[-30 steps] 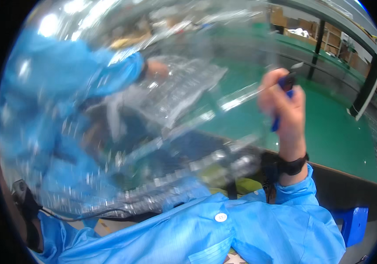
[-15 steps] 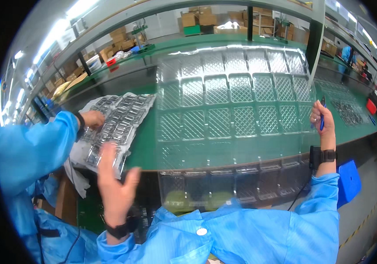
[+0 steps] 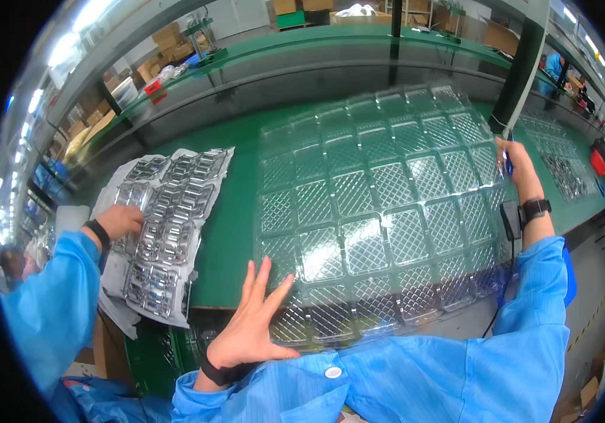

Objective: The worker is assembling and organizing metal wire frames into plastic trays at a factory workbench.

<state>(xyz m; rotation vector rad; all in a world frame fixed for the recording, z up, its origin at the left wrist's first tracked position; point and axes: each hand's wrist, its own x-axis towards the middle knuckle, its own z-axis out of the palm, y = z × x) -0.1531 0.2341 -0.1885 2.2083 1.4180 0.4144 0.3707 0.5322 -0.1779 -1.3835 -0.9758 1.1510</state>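
A large clear plastic blister tray (image 3: 387, 185) with rows of ribbed rectangular pockets lies tilted over the green table's front edge, its near side close to my body. My left hand (image 3: 254, 326), fingers spread, is at the tray's near left corner; whether it touches the plastic is hard to tell. At the far right corner is my right hand (image 3: 519, 169), closed around a blue pen (image 3: 509, 163). Its fingers are against the tray's edge. Most of the pen is hidden by the hand.
On the left, a co-worker's hand (image 3: 122, 221) rests on trays of shiny metal parts (image 3: 174, 211) over white sheeting. A shelf post (image 3: 521, 77) stands behind the tray's right corner. Another clear tray (image 3: 560, 162) with small parts lies farther right, near a red object (image 3: 597, 162).
The tray has come nearer and turned, its right side now farther back. My left hand has moved right to its near corner. The co-worker's hand has shifted over the metal parts.
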